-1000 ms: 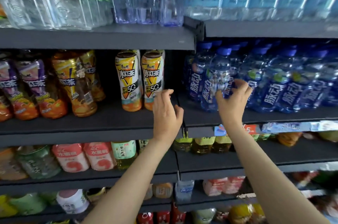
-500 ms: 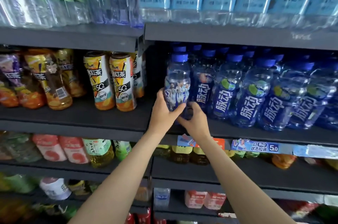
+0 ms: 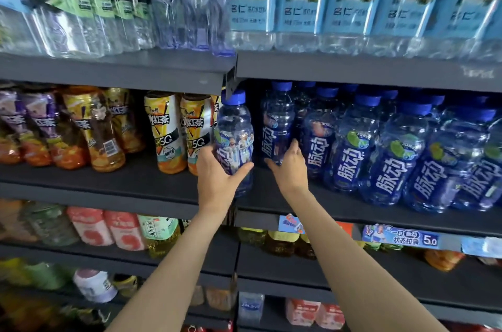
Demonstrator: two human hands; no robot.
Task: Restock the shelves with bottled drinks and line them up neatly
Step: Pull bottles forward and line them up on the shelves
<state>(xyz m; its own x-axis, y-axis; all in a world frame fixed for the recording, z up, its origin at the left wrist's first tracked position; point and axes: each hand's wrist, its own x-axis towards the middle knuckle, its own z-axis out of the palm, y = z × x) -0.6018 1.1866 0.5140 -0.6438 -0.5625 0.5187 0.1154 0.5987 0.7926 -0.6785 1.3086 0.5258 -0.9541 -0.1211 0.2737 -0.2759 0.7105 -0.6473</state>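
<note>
My left hand [image 3: 217, 175] grips a blue-capped bottle [image 3: 234, 136] of clear blue drink, held upright in front of the dark shelf [image 3: 353, 212], at the joint between two shelf bays. My right hand [image 3: 289, 168] reaches to a second blue bottle [image 3: 277, 125] standing at the left end of the row, with its fingers round the bottle's lower part. Several more blue bottles [image 3: 396, 152] stand in rows to the right.
Yellow iced-tea bottles [image 3: 168, 130] stand on the left bay beside the held bottle. Clear water bottles [image 3: 298, 6] fill the shelf above, whose dark front edge [image 3: 353, 71] hangs just over the blue caps. A blue price tag [image 3: 400, 236] sits on the shelf lip below.
My left hand has drawn the blue bottle out and to the left, away from the row. My right hand has left that bottle's base and moved to the bottle behind it.
</note>
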